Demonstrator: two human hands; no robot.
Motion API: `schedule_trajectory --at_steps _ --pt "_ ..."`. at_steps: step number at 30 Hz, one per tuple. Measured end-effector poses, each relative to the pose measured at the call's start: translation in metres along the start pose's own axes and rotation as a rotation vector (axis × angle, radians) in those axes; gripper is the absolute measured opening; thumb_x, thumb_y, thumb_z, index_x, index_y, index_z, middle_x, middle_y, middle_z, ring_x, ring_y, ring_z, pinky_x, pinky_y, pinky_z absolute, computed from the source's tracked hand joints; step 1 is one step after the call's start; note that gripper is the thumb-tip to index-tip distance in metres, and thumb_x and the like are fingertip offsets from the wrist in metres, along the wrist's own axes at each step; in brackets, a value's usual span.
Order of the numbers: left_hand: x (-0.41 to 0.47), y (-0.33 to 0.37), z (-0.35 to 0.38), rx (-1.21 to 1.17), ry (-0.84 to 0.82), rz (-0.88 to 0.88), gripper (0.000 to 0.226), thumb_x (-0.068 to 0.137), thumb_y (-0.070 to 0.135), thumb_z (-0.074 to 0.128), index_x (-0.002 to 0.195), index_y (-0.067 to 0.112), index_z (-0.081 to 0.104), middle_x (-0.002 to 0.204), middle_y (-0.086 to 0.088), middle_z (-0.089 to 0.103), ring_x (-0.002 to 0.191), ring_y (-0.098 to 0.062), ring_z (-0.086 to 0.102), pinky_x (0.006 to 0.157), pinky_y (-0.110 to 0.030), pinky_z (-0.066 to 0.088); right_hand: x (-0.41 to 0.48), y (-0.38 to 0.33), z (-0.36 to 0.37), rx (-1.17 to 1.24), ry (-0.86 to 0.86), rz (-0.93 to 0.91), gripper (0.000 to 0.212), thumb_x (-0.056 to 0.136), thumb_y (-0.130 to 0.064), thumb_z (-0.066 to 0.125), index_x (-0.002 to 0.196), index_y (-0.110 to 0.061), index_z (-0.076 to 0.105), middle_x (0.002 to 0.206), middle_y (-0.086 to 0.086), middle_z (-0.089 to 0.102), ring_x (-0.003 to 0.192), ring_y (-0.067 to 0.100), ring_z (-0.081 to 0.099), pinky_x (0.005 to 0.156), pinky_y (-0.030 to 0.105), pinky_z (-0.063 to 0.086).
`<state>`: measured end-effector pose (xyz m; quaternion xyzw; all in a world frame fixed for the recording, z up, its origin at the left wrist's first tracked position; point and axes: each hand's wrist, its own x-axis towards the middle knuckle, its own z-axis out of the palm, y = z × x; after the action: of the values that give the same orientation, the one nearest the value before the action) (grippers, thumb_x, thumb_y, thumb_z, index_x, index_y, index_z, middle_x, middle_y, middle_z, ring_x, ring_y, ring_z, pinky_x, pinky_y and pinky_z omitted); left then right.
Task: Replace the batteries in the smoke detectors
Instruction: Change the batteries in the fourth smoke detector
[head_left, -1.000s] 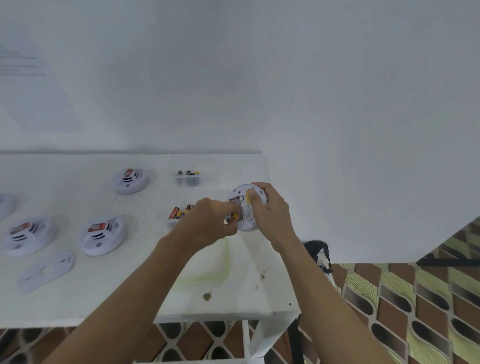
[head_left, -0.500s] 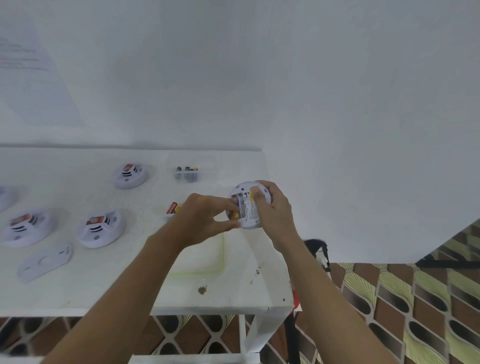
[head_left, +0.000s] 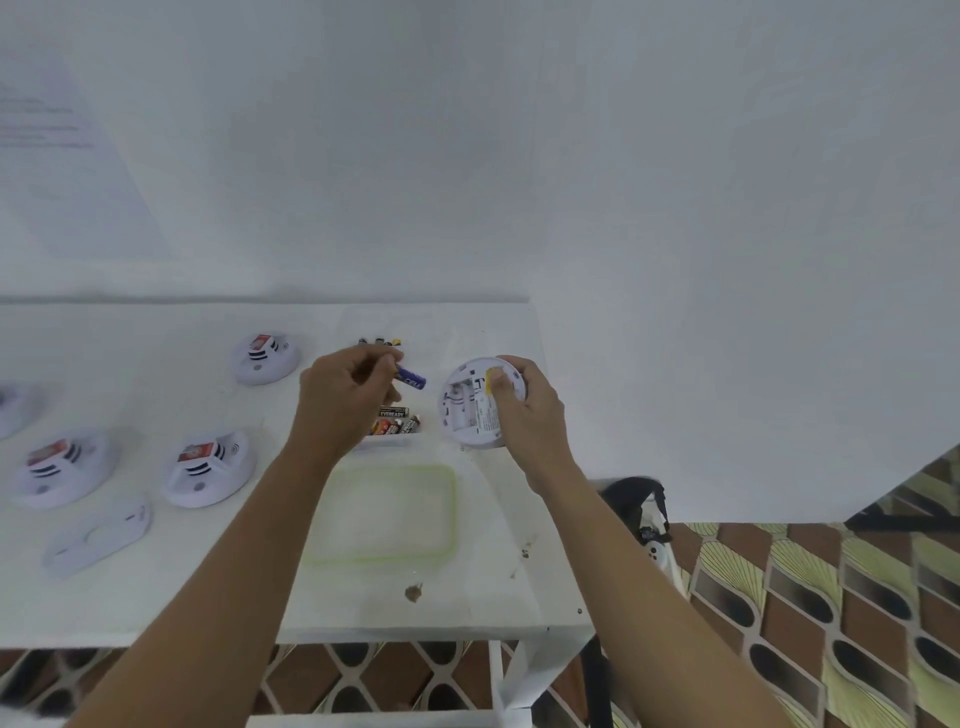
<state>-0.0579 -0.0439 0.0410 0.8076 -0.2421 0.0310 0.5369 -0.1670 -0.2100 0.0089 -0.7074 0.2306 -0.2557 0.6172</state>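
Our left grip (head_left: 347, 397) pinches a purple battery (head_left: 412, 376) over the small tray of batteries (head_left: 395, 422). Our right grip (head_left: 527, 415) curls round the opened smoke detector (head_left: 470, 410), holding it tilted above the worktop (head_left: 156, 597) with its battery bay facing us. Other detectors (head_left: 208, 475) lie to the left.

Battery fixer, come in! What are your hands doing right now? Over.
Left hand pinches a blue battery. Right hand grips the smoke detector, back facing up. Nothing between them.
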Motion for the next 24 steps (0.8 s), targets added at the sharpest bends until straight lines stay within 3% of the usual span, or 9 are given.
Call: schedule_trajectory --at_steps 4,8,13,17,21,24 --pt "0.021 -0.019 -0.001 0.180 -0.184 -0.029 0.012 0.091 0.023 0.064 0.085 0.020 0.073 0.068 0.013 0.072 0.066 0.001 0.068 0.069 -0.019 0.050 0.010 0.003 0.005 0.015 0.023 0.012 0.020 0.103 -0.032 0.052 0.119 -0.026 0.062 0.102 -0.016 0.067 0.080 -0.015 0.060 0.069 0.014 0.049" --pt "0.039 -0.033 0.004 0.320 -0.487 -0.058 0.011 0.083 0.018 0.069 0.075 0.024 0.074 0.068 0.014 0.072 0.060 -0.002 0.064 0.059 -0.012 0.045 0.023 0.005 0.009 0.023 0.043 0.016 0.020 0.102 -0.033 0.053 0.119 -0.026 0.062 0.101 -0.018 0.067 0.082 -0.015 0.060 0.071 0.014 0.050" --pt "0.059 -0.043 0.014 0.396 -0.740 -0.045 0.016 0.087 0.018 0.065 0.092 0.030 0.076 0.087 0.017 0.074 0.084 0.006 0.066 0.070 -0.004 0.042 0.042 0.005 0.016 0.027 0.063 0.020 0.020 0.102 -0.030 0.053 0.119 -0.024 0.063 0.101 -0.017 0.067 0.082 -0.015 0.061 0.068 0.009 0.048" --pt "0.071 -0.050 0.022 0.383 -0.828 -0.018 0.020 0.087 0.020 0.065 0.103 0.030 0.072 0.092 0.013 0.074 0.086 0.003 0.067 0.078 -0.011 0.049 0.056 0.003 0.023 0.025 0.085 0.024 0.019 0.102 -0.030 0.054 0.118 -0.025 0.063 0.102 -0.016 0.068 0.084 -0.012 0.062 0.069 0.010 0.049" --pt "0.081 -0.056 0.025 0.465 -0.861 0.044 0.027 0.087 0.015 0.067 0.111 0.024 0.071 0.102 0.012 0.072 0.088 0.003 0.066 0.076 -0.006 0.047 0.063 0.000 0.029 0.022 0.098 0.022 0.018 0.102 -0.031 0.055 0.117 -0.026 0.063 0.101 -0.017 0.068 0.084 -0.012 0.062 0.069 0.010 0.048" --pt "0.086 -0.058 0.016 0.376 -0.854 0.039 0.026 0.088 0.012 0.067 0.111 0.023 0.071 0.101 0.013 0.071 0.086 0.007 0.066 0.071 -0.003 0.046 0.065 -0.001 0.032 0.005 0.083 0.021 0.018 0.102 -0.033 0.054 0.117 -0.027 0.063 0.101 -0.016 0.068 0.084 -0.012 0.061 0.067 0.008 0.048"
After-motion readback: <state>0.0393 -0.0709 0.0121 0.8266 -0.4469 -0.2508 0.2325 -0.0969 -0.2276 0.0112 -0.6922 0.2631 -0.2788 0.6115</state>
